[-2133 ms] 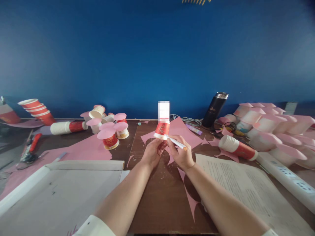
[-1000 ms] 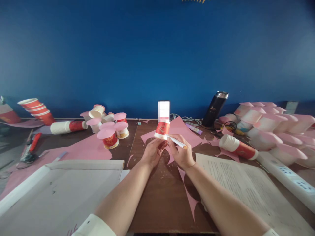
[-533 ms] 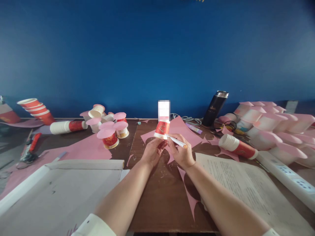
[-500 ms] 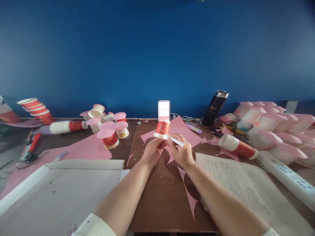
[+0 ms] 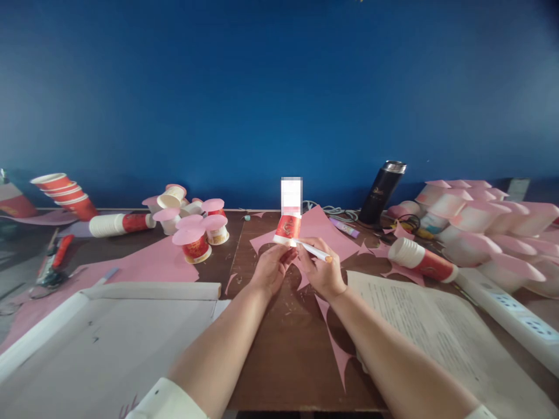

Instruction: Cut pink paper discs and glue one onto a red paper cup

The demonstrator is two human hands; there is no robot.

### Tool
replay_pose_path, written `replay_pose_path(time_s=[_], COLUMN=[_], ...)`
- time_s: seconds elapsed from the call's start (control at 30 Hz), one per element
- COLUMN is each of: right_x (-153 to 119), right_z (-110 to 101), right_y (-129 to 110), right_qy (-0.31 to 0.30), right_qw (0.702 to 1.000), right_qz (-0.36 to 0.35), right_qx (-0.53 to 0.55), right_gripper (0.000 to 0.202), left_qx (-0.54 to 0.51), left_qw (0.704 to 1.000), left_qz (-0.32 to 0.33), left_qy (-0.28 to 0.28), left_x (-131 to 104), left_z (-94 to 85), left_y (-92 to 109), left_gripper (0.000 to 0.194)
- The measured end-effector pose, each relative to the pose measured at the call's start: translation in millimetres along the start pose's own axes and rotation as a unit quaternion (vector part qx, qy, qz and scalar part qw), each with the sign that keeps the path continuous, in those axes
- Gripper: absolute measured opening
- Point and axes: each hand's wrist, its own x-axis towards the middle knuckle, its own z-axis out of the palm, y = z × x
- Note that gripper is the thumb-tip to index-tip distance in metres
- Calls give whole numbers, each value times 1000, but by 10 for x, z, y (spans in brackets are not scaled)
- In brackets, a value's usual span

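In the middle of the head view, a red and white paper cup (image 5: 288, 226) stands in front of me with its narrow part near my fingers. My left hand (image 5: 273, 266) is closed on the lower left edge of the cup. Between the fingers of my right hand (image 5: 322, 272) is a white pen (image 5: 315, 251), its tip at the cup's white lower band. A blurred white patch covers whatever is above the cup. Beneath and behind the cup lies a sheet of pink paper (image 5: 321, 230) with curved cut-outs.
Paper cups with pink discs (image 5: 192, 244) stand at left, beside cup stacks (image 5: 116, 225). At right are a black flask (image 5: 381, 195), pink-topped white cups (image 5: 502, 215), another cup stack (image 5: 421, 260), a printed sheet (image 5: 419, 314) and a power strip (image 5: 506, 299). A white box lid (image 5: 131, 349) lies front left.
Almost nothing differs. The pen and right fingers have shifted very slightly left along the cup's lower band; the cup and left hand stay in place.
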Motion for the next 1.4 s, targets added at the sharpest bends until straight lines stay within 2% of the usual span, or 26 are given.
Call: replay_pose_path(time_s=[0.5,0.77,1.4], right_x=[0,-3,-15], right_z=[-1,-3,8], right_y=[-19,-25,-20], right_qy=[-5,-10,-16], right_qw=[1000,1000,1000], right_qz=[10,14,4], right_qx=[3,0,1], right_gripper=[13,14,13], left_qx=[-12,-22,-40], left_qw=[1000,1000,999], left_qz=[-10,-11,-16], left_qy=[22,14,24], left_x=[-4,4,5], left_z=[33,24,32], left_y=[28,19,32], left_gripper=[3,2,7])
